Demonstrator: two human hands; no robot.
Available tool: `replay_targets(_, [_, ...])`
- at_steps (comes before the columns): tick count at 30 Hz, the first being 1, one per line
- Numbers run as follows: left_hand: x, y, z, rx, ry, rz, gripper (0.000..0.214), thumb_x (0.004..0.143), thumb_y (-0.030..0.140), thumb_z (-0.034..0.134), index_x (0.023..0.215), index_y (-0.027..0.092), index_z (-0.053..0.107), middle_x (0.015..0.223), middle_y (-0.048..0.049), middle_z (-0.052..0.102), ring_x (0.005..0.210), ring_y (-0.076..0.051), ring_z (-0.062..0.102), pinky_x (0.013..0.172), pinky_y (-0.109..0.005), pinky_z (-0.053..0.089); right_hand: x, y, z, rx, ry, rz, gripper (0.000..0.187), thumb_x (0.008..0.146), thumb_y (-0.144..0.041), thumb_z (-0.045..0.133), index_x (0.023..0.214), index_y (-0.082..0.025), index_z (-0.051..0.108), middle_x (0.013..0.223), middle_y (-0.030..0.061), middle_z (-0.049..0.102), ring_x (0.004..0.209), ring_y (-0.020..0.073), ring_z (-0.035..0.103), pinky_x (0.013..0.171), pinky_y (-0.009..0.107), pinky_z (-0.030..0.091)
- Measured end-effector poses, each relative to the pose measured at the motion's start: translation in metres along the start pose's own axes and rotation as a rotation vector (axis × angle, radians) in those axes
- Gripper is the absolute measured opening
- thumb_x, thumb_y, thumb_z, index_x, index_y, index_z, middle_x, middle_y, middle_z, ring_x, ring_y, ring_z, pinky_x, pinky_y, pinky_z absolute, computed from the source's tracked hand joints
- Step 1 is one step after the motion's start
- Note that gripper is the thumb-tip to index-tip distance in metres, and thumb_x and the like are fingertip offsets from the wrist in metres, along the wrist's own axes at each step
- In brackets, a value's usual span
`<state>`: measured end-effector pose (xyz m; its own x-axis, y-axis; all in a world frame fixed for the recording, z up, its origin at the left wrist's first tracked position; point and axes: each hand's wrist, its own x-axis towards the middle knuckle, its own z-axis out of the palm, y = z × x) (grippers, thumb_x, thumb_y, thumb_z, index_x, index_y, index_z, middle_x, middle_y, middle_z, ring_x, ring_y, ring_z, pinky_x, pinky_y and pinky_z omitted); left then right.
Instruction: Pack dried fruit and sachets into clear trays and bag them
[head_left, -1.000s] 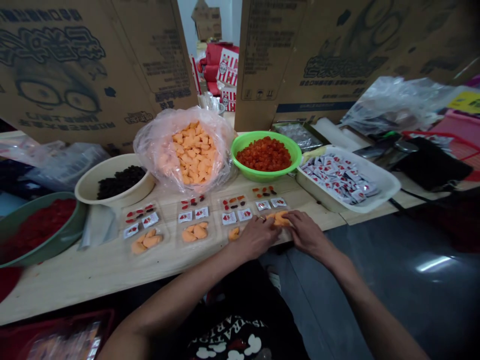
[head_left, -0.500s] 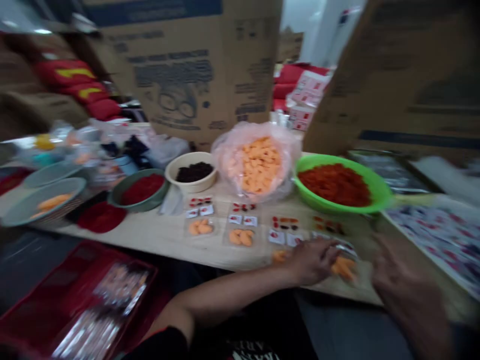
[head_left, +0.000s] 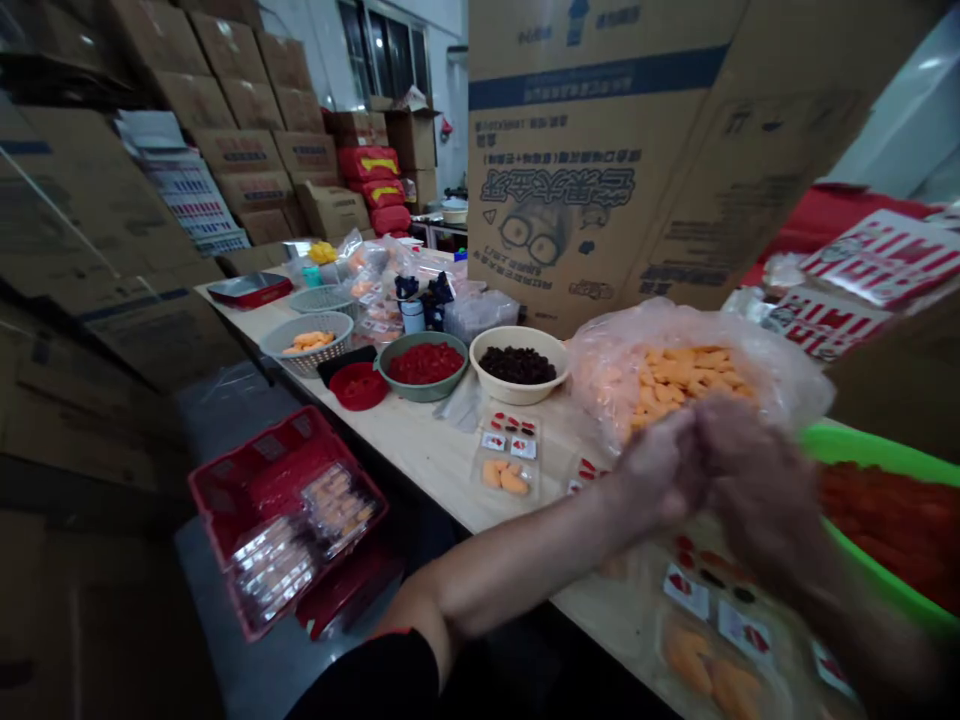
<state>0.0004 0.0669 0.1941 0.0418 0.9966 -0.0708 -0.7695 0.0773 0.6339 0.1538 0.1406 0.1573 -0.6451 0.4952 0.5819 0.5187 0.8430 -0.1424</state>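
Observation:
My left hand (head_left: 660, 470) and my right hand (head_left: 757, 490) are close together, perhaps touching, in front of the clear plastic bag (head_left: 600, 360) of orange pieces (head_left: 675, 375). Both are smeared by motion, so I cannot make out their fingers or anything between them. Below them lies a clear compartment tray (head_left: 720, 640) with orange pieces, small packets and red and dark pieces. Another filled tray (head_left: 508, 455) lies to the left. A third tray (head_left: 589, 470) between them is mostly hidden behind my left forearm.
Left of the bag stand a cream bowl (head_left: 487, 385) of dark pieces and a grey-green bowl (head_left: 386, 375) of red pieces. A green basin (head_left: 862, 545) holds orange-red pieces at right. Packed trays lie in a red crate (head_left: 214, 520) below. A large carton (head_left: 570, 260) stands behind.
My view has swung left. My hands, apart over the trays before, have come together in front of the bag of orange pieces.

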Motion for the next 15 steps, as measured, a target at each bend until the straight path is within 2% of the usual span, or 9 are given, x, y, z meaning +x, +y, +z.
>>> replay_targets(2, [-0.014, 0.003, -0.019, 0.223, -0.109, 0.150, 0.040, 0.102, 0.032, 0.035, 0.130, 0.018, 0.059, 0.141, -0.0123, 0.059, 0.131, -0.020, 0.057, 0.116, -0.038, 0.040, 0.004, -0.012, 0.030, -0.070, -0.004, -0.031, 0.064, 0.101, -0.033, 0.027, 0.162, -0.029, 0.008, 0.165, 0.0140, 0.025, 0.152, 0.0350, 0.021, 0.118, 0.066, 0.020])
replay_targets(4, [-0.033, 0.014, -0.059, 0.642, -0.092, 0.311, 0.033, 0.097, 0.030, 0.049, 0.124, 0.018, 0.062, 0.131, -0.0113, 0.066, 0.123, -0.023, 0.061, 0.111, -0.040, 0.044, -0.001, -0.006, 0.053, -0.106, 0.004, 0.080, 0.060, 0.100, -0.035, 0.031, 0.160, -0.030, 0.021, 0.159, 0.0181, 0.035, 0.145, 0.0404, 0.034, 0.111, 0.070, 0.028])
replay_targets(5, [-0.043, 0.023, -0.086, 0.894, -0.009, 0.391, 0.030, 0.094, 0.029, 0.056, 0.120, 0.017, 0.064, 0.127, -0.0110, 0.067, 0.119, -0.024, 0.062, 0.107, -0.041, 0.046, -0.007, 0.002, 0.062, -0.116, -0.012, 0.136, 0.058, 0.100, -0.036, 0.033, 0.157, -0.029, 0.029, 0.156, 0.0202, 0.040, 0.141, 0.0424, 0.041, 0.107, 0.070, 0.033])
replay_targets(7, [-0.062, 0.049, -0.148, 1.401, 0.310, 0.512, 0.026, 0.087, 0.017, 0.061, 0.113, 0.015, 0.067, 0.121, -0.0116, 0.068, 0.117, -0.024, 0.060, 0.106, -0.041, 0.046, -0.026, 0.015, 0.073, -0.128, -0.081, 0.198, 0.052, 0.097, -0.038, 0.039, 0.147, -0.026, 0.046, 0.150, 0.0238, 0.047, 0.132, 0.0446, 0.050, 0.100, 0.068, 0.042])
replay_targets(9, [-0.079, 0.077, -0.207, 1.772, 0.666, 0.391, 0.021, 0.086, 0.007, 0.055, 0.101, 0.012, 0.068, 0.105, -0.0104, 0.069, 0.102, -0.021, 0.063, 0.094, -0.036, 0.051, -0.047, 0.016, 0.082, -0.100, -0.161, 0.193, 0.047, 0.095, -0.038, 0.042, 0.138, -0.022, 0.055, 0.144, 0.0241, 0.053, 0.127, 0.0432, 0.056, 0.096, 0.064, 0.048])
replay_targets(10, [-0.085, 0.089, -0.231, 1.805, 0.772, 0.365, 0.023, 0.088, 0.005, 0.050, 0.102, 0.008, 0.068, 0.105, -0.0138, 0.067, 0.099, -0.023, 0.062, 0.092, -0.039, 0.051, -0.057, 0.010, 0.088, -0.066, -0.192, 0.181, 0.046, 0.096, -0.038, 0.041, 0.134, -0.021, 0.058, 0.141, 0.0232, 0.056, 0.125, 0.0417, 0.058, 0.095, 0.062, 0.050])
replay_targets(12, [-0.094, 0.103, -0.263, 1.849, 0.828, 0.341, 0.025, 0.091, 0.006, 0.044, 0.102, 0.006, 0.067, 0.103, -0.0154, 0.066, 0.098, -0.023, 0.062, 0.091, -0.041, 0.051, -0.071, -0.015, 0.097, 0.012, -0.229, 0.158, 0.043, 0.096, -0.035, 0.040, 0.130, -0.019, 0.061, 0.137, 0.0206, 0.060, 0.124, 0.0381, 0.060, 0.096, 0.059, 0.051])
replay_targets(13, [-0.096, 0.103, -0.272, 1.848, 0.802, 0.347, 0.025, 0.093, 0.009, 0.044, 0.102, 0.007, 0.068, 0.102, -0.0151, 0.066, 0.098, -0.024, 0.062, 0.092, -0.042, 0.051, -0.075, -0.032, 0.101, 0.042, -0.241, 0.151, 0.042, 0.095, -0.033, 0.040, 0.128, -0.019, 0.062, 0.136, 0.0198, 0.061, 0.124, 0.0365, 0.060, 0.097, 0.058, 0.051])
replay_targets(15, [-0.099, 0.093, -0.277, 1.879, 0.661, 0.373, 0.025, 0.096, 0.019, 0.048, 0.108, 0.011, 0.068, 0.108, -0.0138, 0.067, 0.104, -0.024, 0.062, 0.098, -0.042, 0.050, -0.079, -0.067, 0.101, 0.079, -0.267, 0.156, 0.039, 0.094, -0.028, 0.042, 0.125, -0.019, 0.064, 0.134, 0.0191, 0.063, 0.122, 0.0334, 0.062, 0.099, 0.055, 0.051])
